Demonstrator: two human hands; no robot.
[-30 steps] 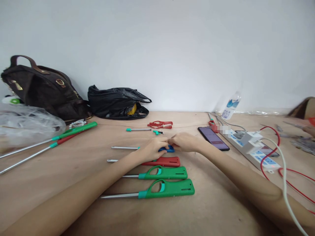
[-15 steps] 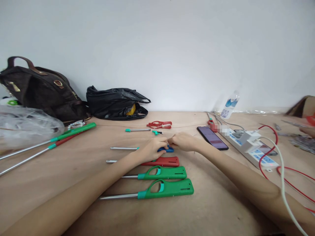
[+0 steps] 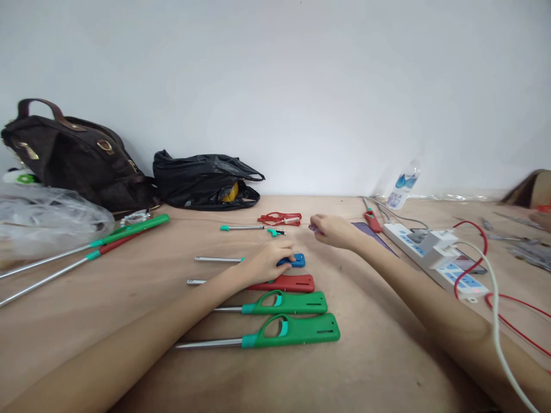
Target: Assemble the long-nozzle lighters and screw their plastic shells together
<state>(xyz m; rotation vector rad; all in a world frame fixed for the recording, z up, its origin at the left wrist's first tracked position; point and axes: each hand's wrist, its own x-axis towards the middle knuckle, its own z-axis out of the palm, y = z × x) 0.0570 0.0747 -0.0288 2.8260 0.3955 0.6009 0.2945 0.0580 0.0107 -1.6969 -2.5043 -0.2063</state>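
My left hand [image 3: 267, 261] lies curled over the blue lighter [image 3: 295, 261] and grips its handle; the lighter's metal tube [image 3: 217, 259] points left on the table. My right hand [image 3: 331, 230] is raised a little to the right of it, fingers pinched on a small purple thing [image 3: 313, 228] that I cannot make out. Just in front of my left hand lie a red lighter [image 3: 293, 283] and two green lighters [image 3: 288, 302] [image 3: 297, 330], side by side, tubes to the left.
A brown handbag [image 3: 73, 155], a black plastic bag [image 3: 202, 180] and a clear plastic bag [image 3: 47, 218] sit at the back left, with long green and red lighters [image 3: 124, 230] beside them. Red parts [image 3: 279, 218] lie behind. A phone [image 3: 372, 235], power strip [image 3: 434, 252], cables and bottle [image 3: 402, 186] are right.
My right hand has come off the blue lighter and lifted back and to the right, pinching a small thing. My left hand stays on the lighter.
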